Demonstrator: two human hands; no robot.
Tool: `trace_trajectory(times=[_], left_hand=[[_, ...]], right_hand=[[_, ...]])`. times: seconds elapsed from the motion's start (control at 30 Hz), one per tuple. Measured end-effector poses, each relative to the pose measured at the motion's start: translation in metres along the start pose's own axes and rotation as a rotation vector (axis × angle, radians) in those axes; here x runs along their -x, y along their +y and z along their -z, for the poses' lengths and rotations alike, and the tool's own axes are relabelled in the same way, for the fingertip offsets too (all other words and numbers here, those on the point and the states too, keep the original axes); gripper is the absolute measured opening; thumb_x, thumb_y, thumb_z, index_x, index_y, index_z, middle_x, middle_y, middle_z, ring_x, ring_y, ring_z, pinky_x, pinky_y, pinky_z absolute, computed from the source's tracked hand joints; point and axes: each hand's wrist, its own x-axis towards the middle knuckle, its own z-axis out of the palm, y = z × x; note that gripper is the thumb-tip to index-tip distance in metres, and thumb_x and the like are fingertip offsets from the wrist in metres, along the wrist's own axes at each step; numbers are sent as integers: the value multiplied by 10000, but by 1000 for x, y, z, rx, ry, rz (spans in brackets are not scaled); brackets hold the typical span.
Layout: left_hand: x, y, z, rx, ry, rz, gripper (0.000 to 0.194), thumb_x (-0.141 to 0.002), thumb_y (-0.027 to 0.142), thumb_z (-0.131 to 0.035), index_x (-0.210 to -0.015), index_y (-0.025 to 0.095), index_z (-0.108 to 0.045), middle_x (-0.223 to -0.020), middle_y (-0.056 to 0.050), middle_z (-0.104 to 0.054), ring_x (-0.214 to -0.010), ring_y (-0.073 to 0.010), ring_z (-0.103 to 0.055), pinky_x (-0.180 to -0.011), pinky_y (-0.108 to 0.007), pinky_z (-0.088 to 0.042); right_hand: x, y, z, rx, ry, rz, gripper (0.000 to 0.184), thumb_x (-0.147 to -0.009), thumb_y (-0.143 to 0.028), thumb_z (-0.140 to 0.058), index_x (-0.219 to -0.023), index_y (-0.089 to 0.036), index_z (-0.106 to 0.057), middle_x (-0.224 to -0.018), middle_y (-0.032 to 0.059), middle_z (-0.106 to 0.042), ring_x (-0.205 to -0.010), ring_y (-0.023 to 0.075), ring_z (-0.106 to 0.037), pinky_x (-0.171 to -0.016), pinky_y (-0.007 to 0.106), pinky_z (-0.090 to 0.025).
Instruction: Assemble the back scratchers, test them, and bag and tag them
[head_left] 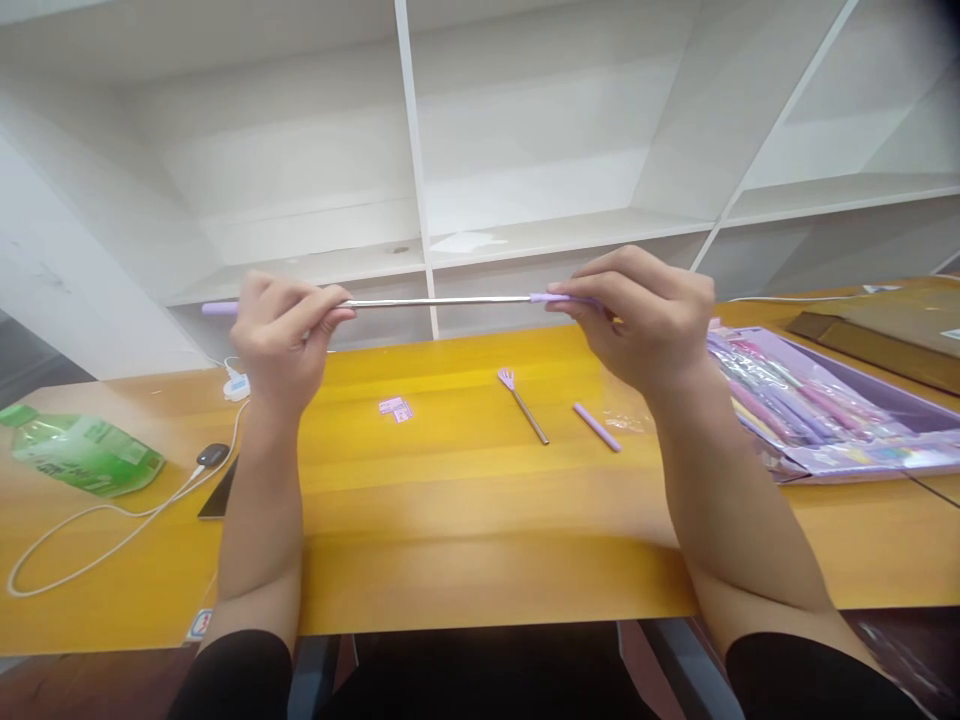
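Observation:
Stretched level between my two hands is a telescopic back scratcher [442,301] with a thin silver rod, drawn out long. My left hand [285,325] is closed around its purple handle end, part of which sticks out to the left. Fingers of my right hand [634,305] pinch the purple piece at the other end, and they hide most of it. Below, on the table, lie a second back scratcher [523,405] with a purple claw head and a silver rod, and a separate purple tube [597,428]. Two small purple-and-white labels [396,408] lie left of them.
A purple box [855,400] of wrapped sticks stands at the right, beside a brown carton [892,330]. On the left are a green bottle [82,450] lying on its side, a white cable [97,510] and a dark flat device [219,492]. White shelves [540,120] rise behind the table [480,560].

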Motion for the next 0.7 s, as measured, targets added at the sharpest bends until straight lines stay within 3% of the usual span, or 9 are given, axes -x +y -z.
trace_trajectory(times=[0.07,0.17,0.27,0.37,0.43,0.53,0.7], left_hand=[[4,-27,4,2,65,-85,189,-1067,526,-725,-1120,387,-841,-815,0,-694,-816,-200,-524,-710,-405,-409],[13,-70,19,0,131,-64,199,-1049,556,-750,-1155,417,-846,-838,31,-715,-840,-180,-530,-704,-416,-392],[26,-111,38,-7,114,6,277,-1015,664,-741,-1129,441,-859,-862,57,-752,-866,-186,-557,-750,-458,-412],[36,-137,43,-2,62,38,334,-998,720,-736,-1019,405,-848,-809,94,-728,-799,-149,-530,-741,-459,-410],[40,-143,37,-13,54,25,375,-1000,746,-714,-1005,389,-830,-805,109,-716,-788,-132,-522,-735,-455,-413],[41,-140,24,-50,54,16,379,-1038,726,-680,-1013,371,-811,-831,110,-715,-822,-126,-538,-729,-455,-441],[36,-129,20,-92,17,-14,341,-1084,658,-667,-1061,351,-812,-878,66,-715,-877,-142,-560,-747,-452,-478]], right_hand=[[1,24,-1,-32,32,9,303,-1109,-533,-670,-1014,-304,-845,-914,77,-811,-717,176,-675,-626,342,-476],[4,75,-2,12,125,-66,458,-1031,-704,-707,-884,-297,-858,-804,115,-792,-616,169,-602,-598,370,-455],[9,141,1,211,210,-334,601,-934,-786,-763,-582,-300,-753,-573,120,-676,-470,142,-477,-504,385,-381],[17,193,5,377,199,-603,690,-918,-679,-836,-388,-334,-559,-424,84,-527,-384,107,-351,-450,394,-298],[24,210,6,420,198,-643,696,-935,-555,-857,-368,-336,-519,-430,83,-527,-393,110,-368,-452,392,-310],[32,215,5,412,152,-667,605,-928,-348,-867,-401,-305,-575,-514,109,-596,-466,127,-489,-466,370,-360],[39,220,7,370,105,-731,301,-840,-166,-908,-581,-182,-755,-671,127,-685,-518,88,-558,-469,322,-382]])
